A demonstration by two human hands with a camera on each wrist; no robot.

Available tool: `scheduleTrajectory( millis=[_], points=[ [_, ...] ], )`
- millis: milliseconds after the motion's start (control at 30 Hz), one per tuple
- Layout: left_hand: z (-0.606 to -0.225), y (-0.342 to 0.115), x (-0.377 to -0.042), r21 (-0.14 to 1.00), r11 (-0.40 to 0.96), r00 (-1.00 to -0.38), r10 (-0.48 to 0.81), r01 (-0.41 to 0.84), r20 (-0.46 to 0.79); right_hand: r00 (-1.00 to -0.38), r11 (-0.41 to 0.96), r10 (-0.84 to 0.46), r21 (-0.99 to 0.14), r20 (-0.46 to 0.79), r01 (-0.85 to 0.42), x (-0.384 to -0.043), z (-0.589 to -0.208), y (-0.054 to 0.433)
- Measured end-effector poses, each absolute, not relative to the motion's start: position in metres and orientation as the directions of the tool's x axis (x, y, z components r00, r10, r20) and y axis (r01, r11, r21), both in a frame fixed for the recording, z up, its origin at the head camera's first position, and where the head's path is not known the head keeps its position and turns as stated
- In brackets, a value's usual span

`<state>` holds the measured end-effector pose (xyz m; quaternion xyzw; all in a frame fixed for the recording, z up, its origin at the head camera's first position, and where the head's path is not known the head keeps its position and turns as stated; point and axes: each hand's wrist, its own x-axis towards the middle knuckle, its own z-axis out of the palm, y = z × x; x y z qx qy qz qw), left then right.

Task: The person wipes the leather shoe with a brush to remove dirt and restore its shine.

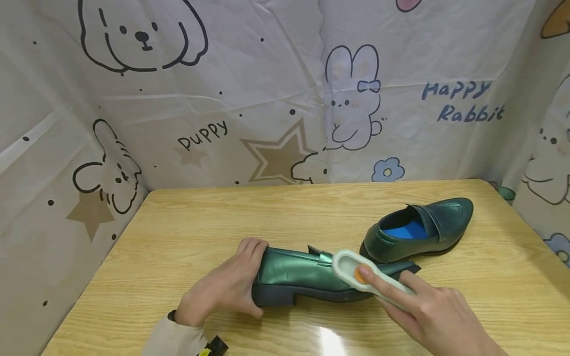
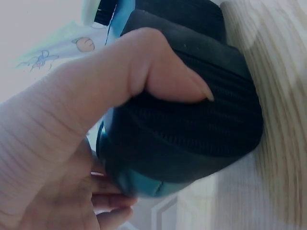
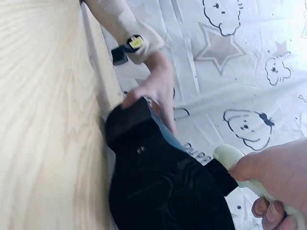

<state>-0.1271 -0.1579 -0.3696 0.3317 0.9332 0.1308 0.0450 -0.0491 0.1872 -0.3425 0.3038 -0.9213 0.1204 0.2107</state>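
Note:
A shiny green loafer (image 1: 296, 274) is tilted on its side, its dark sole facing the near side of the table. My left hand (image 1: 231, 282) grips it by the heel; in the left wrist view the thumb (image 2: 180, 81) presses on the ridged black heel (image 2: 216, 112). With my right hand (image 1: 427, 311) I hold a pale green brush (image 1: 340, 262), index finger on its orange spot (image 1: 359, 274). Black bristles (image 3: 221, 177) meet the shoe's upper in the right wrist view. The head view hides the bristles beneath the brush head.
A second green loafer (image 1: 451, 222) with a blue insole (image 1: 409, 231) stands upright at the back right of the wooden table (image 1: 200, 217). Behind and beside the table hangs a pale cloth (image 1: 267, 64) printed with cartoon animals.

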Motion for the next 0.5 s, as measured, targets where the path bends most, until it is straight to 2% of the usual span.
scheduleTrajectory(
  millis=[200,367,500],
  points=[
    [-0.367,-0.150,-0.122,0.174,0.743,-0.757,0.653,0.646,0.021,-0.675,0.713,-0.595,-0.100,0.437,-0.694,-0.044,-0.348,0.174],
    [-0.367,-0.149,-0.119,0.140,0.751,-0.761,0.648,0.645,0.026,-0.701,0.741,-0.570,-0.099,0.429,-0.664,-0.046,-0.345,0.174],
    [-0.368,-0.151,-0.118,0.157,0.755,-0.765,0.644,0.636,0.004,-0.709,0.752,-0.561,-0.095,0.426,-0.652,-0.047,-0.343,0.176]
  ],
)
